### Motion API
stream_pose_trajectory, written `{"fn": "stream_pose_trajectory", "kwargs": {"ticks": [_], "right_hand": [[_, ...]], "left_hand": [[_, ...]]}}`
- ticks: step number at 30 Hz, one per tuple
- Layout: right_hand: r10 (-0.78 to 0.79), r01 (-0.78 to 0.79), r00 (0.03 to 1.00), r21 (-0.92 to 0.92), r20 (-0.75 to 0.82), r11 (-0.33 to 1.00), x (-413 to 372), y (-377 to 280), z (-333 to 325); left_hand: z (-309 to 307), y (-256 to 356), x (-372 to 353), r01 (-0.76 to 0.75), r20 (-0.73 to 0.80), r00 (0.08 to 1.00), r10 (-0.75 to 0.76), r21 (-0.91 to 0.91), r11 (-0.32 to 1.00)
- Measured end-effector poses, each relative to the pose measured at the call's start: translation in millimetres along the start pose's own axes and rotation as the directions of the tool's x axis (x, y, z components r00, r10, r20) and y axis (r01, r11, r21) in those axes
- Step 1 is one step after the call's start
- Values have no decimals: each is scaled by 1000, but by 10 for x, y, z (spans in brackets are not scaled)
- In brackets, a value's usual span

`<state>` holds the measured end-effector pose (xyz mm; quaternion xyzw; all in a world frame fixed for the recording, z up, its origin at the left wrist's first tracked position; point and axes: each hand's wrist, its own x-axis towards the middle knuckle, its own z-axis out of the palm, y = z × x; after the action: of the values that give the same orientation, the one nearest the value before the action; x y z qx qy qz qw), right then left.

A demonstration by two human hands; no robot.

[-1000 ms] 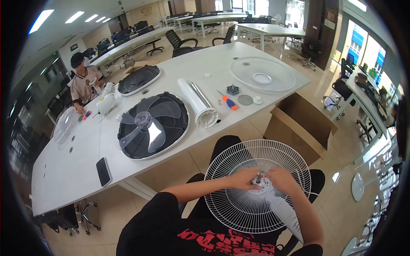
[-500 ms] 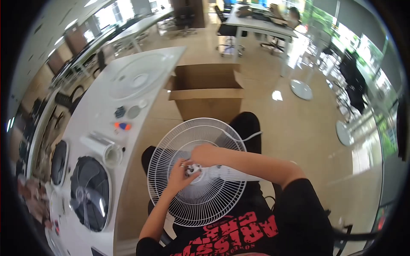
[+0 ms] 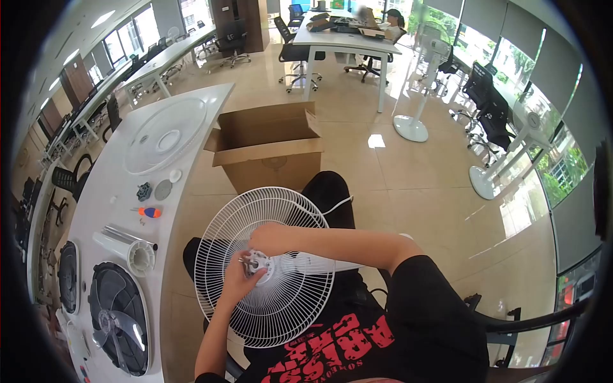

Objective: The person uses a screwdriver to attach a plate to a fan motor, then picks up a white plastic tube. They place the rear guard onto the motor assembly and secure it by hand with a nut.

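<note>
A white wire fan guard (image 3: 290, 319) rests on my lap, fixed to the white fan head behind it. At its middle is a white hub (image 3: 260, 267) with a metal shaft sticking up. My left hand (image 3: 237, 281) is closed round that hub, thumb on the near side and fingers on the far side. Just beyond it, my right hand (image 3: 271, 239) is curled against the upper part of the hub; whatever its fingers hold is hidden behind the hand. A white stand part (image 3: 310, 263) extends to the right under my right forearm.
An open cardboard box (image 3: 268, 167) stands on the floor ahead. On the white table (image 3: 105, 210) at left lie a clear front guard (image 3: 137, 153), an orange-blue screwdriver (image 3: 149, 212), a dark knob (image 3: 144, 191), a white tube (image 3: 137, 255) and dark fan blades (image 3: 116, 325). Stand fans (image 3: 410, 127) stand at right.
The view has swung to the right, so everything sits further left in the picture. Both hands stay at the hub, with the left thumb and fingers still round it.
</note>
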<state>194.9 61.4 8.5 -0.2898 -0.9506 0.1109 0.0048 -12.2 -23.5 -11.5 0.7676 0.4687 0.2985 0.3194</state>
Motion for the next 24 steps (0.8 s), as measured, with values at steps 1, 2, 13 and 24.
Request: {"fn": "stream_pose_trajectory", "kwargs": {"ticks": [1, 2, 13, 24], "right_hand": [[3, -3, 1000, 5, -6, 1000, -15, -5, -21], [6, -6, 1000, 10, -14, 1000, -33, -15, -39], [-8, 12, 996, 43, -92, 999, -32, -46, 23], [-41, 56, 978, 72, -205, 996, -29, 14, 135]], "left_hand": [[17, 35, 12, -7, -20, 1000, 8, 45, 999], [43, 63, 19, -13, -40, 999, 17, 91, 996], [27, 155, 47, 55, -4, 998, -56, 179, 982], [-46, -71, 15, -120, 48, 992, 120, 1, 993]]}}
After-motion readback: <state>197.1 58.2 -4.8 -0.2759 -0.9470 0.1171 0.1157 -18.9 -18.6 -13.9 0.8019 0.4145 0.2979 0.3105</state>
